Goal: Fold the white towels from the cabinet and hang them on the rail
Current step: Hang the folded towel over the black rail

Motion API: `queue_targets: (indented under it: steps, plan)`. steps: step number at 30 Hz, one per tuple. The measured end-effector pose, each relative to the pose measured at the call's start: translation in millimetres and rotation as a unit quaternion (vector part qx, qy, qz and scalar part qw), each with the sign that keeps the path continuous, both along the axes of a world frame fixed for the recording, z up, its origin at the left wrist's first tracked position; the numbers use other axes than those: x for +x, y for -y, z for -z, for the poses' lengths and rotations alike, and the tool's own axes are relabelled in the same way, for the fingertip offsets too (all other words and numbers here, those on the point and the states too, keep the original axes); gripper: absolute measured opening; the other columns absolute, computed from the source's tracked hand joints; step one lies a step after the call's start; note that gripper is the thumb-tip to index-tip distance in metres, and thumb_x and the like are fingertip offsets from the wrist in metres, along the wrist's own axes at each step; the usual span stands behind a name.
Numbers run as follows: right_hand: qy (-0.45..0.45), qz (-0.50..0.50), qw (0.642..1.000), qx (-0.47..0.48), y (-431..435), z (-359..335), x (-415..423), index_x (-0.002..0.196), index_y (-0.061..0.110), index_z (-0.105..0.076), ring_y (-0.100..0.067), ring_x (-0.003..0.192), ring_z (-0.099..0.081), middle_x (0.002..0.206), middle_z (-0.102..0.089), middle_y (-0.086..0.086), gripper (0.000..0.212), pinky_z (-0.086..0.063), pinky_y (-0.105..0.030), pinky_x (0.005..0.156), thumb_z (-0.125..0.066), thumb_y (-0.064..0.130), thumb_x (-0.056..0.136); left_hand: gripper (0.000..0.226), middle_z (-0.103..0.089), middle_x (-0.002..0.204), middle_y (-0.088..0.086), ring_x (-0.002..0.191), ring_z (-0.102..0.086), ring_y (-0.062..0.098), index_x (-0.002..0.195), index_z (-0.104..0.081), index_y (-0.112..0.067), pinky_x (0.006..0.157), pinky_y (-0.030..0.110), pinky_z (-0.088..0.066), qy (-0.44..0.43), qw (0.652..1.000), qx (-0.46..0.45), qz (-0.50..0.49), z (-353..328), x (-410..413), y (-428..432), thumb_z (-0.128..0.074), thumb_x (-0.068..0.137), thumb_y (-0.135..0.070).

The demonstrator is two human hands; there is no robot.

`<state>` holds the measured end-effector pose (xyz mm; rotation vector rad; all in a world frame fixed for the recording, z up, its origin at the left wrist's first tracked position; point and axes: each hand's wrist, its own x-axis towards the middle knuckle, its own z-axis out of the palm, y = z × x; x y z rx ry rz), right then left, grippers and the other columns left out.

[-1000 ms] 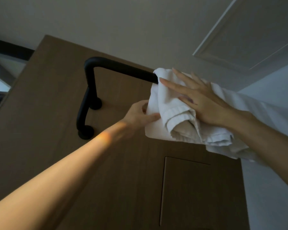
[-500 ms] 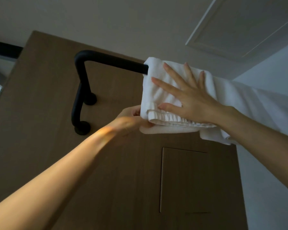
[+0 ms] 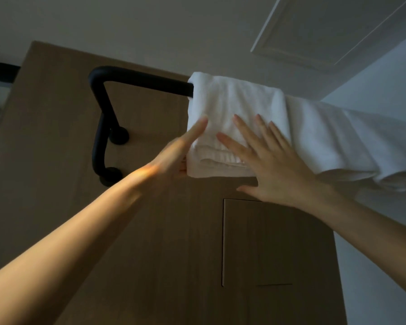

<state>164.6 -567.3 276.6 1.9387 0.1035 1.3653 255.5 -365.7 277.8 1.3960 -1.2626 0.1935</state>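
Note:
A folded white towel (image 3: 234,106) hangs over the black rail (image 3: 145,82), high on the wooden wall. My left hand (image 3: 181,148) lies flat, fingers straight, against the towel's left edge. With fingers spread, my right hand (image 3: 270,165) presses flat on the towel's lower front. Beside it on the right, a second white towel (image 3: 352,141) drapes over the same rail, which is hidden under both towels.
The rail bends down at its left end to two round mounts (image 3: 110,175) on the brown wood panel (image 3: 56,137). A recessed rectangular door (image 3: 244,242) sits in the panel below the towels. A white wall (image 3: 384,231) stands to the right.
The left hand let go of the towel's lower corner and now lies flat on its left side. The right hand slid down the towel's front, and the bunched fold has flattened.

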Motion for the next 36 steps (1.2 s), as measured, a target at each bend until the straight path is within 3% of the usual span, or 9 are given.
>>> queue_targets:
  steps: [4,11,14,18,23,27,30,32,36]
  plan:
    - [0.094,-0.013,0.995,0.014,4.5,10.7,10.2,0.155,0.032,0.0,-0.036,0.148,-0.009,0.161,-0.005,-0.018,0.114,-0.017,-0.052,0.119,-0.08,0.034,0.073,0.04,-0.075,0.082,0.0,0.077,-0.072,0.016,0.093,-0.071,-0.016,0.069,0.03,-0.058,-0.03,0.991,-0.099,-0.089,-4.8,-3.2,14.7,-0.058,0.086,-0.054]
    - [0.223,-0.041,0.974,-0.013,19.5,8.4,33.4,0.154,0.031,-0.016,-0.047,0.143,-0.019,0.156,-0.023,-0.024,0.09,-0.02,-0.053,0.118,-0.054,-0.008,0.083,0.038,-0.074,0.091,0.003,0.084,-0.072,0.017,0.106,-0.065,-0.011,0.07,0.028,-0.058,-0.035,0.993,-0.095,-0.056,-4.0,8.5,8.7,-0.066,0.085,-0.043]
    - [0.253,-0.098,0.962,-0.02,29.4,4.4,35.4,0.15,0.025,-0.033,-0.041,0.139,-0.034,0.151,-0.037,-0.02,0.072,-0.038,-0.048,0.11,-0.039,-0.012,0.088,0.041,-0.074,0.084,-0.001,0.078,-0.072,0.014,0.108,-0.065,-0.011,0.069,0.028,-0.058,-0.06,0.993,-0.088,-0.053,-6.4,11.7,9.5,-0.068,0.084,-0.044]
    - [0.227,-0.163,0.96,-0.011,38.2,0.3,21.6,0.141,0.018,-0.049,-0.031,0.132,-0.047,0.145,-0.048,-0.014,0.071,-0.049,-0.039,0.096,-0.046,-0.019,0.081,0.04,-0.073,0.09,-0.001,0.079,-0.072,0.013,0.109,-0.064,-0.013,0.066,0.027,-0.057,-0.072,0.991,-0.098,-0.054,-3.9,14.9,12.2,-0.067,0.085,-0.044]
    - [0.127,-0.059,0.99,0.026,34.2,12.9,16.3,0.153,0.021,-0.025,-0.034,0.146,-0.022,0.158,-0.023,-0.016,0.088,-0.032,-0.05,0.113,-0.072,0.017,0.078,0.046,-0.07,0.105,0.005,0.091,-0.071,0.02,0.114,-0.061,-0.015,0.076,0.036,-0.059,-0.102,0.987,-0.105,-0.069,-4.6,18.3,14.7,-0.07,0.081,-0.047]
    - [0.164,-0.07,0.983,0.053,18.5,14.9,27.2,0.151,0.025,-0.03,-0.043,0.142,-0.027,0.155,-0.029,-0.018,0.085,-0.028,-0.058,0.113,-0.069,0.05,0.08,0.041,-0.071,0.095,0.004,0.085,-0.071,0.019,0.11,-0.062,-0.011,0.077,0.034,-0.06,-0.103,0.99,-0.092,-0.035,-5.4,13.0,13.2,-0.068,0.084,-0.042]
    - [0.201,-0.086,0.974,0.052,6.4,14.3,31.4,0.148,0.027,-0.036,-0.047,0.13,-0.045,0.148,-0.042,-0.019,0.068,-0.045,-0.057,0.1,-0.065,0.024,0.087,0.04,-0.072,0.093,0.006,0.085,-0.071,0.02,0.112,-0.063,-0.008,0.074,0.032,-0.06,-0.114,0.99,-0.085,-0.001,-4.9,10.1,12.1,-0.066,0.087,-0.038]
    - [0.212,-0.083,0.973,0.028,6.4,15.5,29.6,0.146,0.026,-0.041,-0.045,0.118,-0.056,0.142,-0.05,-0.017,0.068,-0.057,-0.048,0.075,-0.06,0.003,0.086,0.04,-0.073,0.092,0.005,0.083,-0.072,0.019,0.114,-0.062,-0.008,0.068,0.029,-0.059,-0.123,0.988,-0.089,0.011,-3.7,11.7,12.7,-0.067,0.086,-0.037]
    - [0.205,-0.066,0.976,0.011,6.7,15.9,28.3,0.142,0.026,-0.048,-0.042,0.105,-0.064,0.136,-0.056,-0.016,0.074,-0.056,-0.036,0.053,-0.061,-0.012,0.079,0.04,-0.071,0.1,0.004,0.08,-0.072,0.014,0.116,-0.06,-0.012,0.063,0.025,-0.057,-0.14,0.982,-0.128,-0.006,4.0,16.0,19.6,-0.069,0.085,-0.036]
